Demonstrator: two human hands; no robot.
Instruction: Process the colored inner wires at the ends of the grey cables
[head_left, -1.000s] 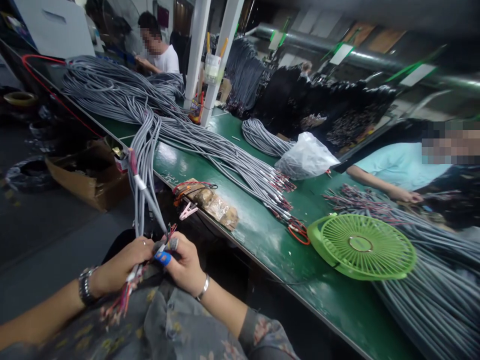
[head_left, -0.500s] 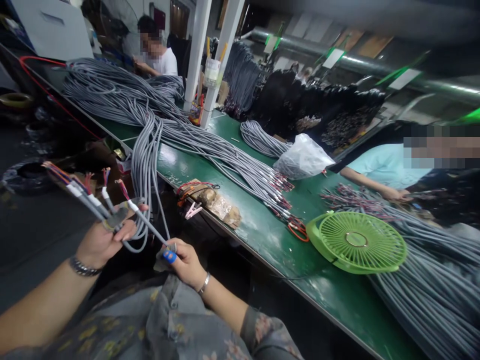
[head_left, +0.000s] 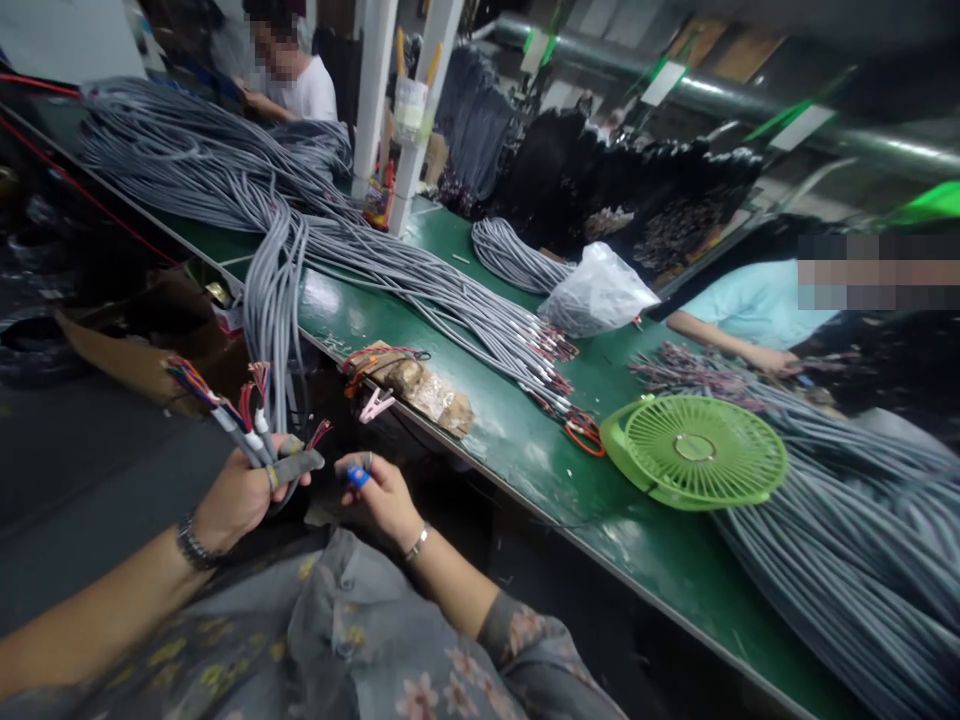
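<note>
My left hand [head_left: 244, 495] is closed around several grey cables [head_left: 253, 450], their white-banded ends pointing up with coloured wires [head_left: 196, 388] fanned out. Grey tape wraps its finger and thumb. One more cable end with thin red wires [head_left: 320, 433] pokes out just beyond those fingertips. To the right, apart from the bunch, is my right hand [head_left: 386, 500], its fingers curled in and blue tape [head_left: 358, 476] around the thumb. Whether anything is pinched in it is hidden. The held cables join a thick grey bundle [head_left: 274, 300] hanging over the table edge.
Long grey cables [head_left: 420, 275] lie across the green table [head_left: 510, 440]. A green fan [head_left: 694, 447], a plastic bag [head_left: 596, 290] and a taped block with a pink clip [head_left: 375, 404] rest there. Two people sit across the table. A cardboard box [head_left: 142, 350] stands at the left.
My right hand has come off the single cable it held and sits slightly right. My left hand has shifted right with the bunch. The whole view has tilted slightly.
</note>
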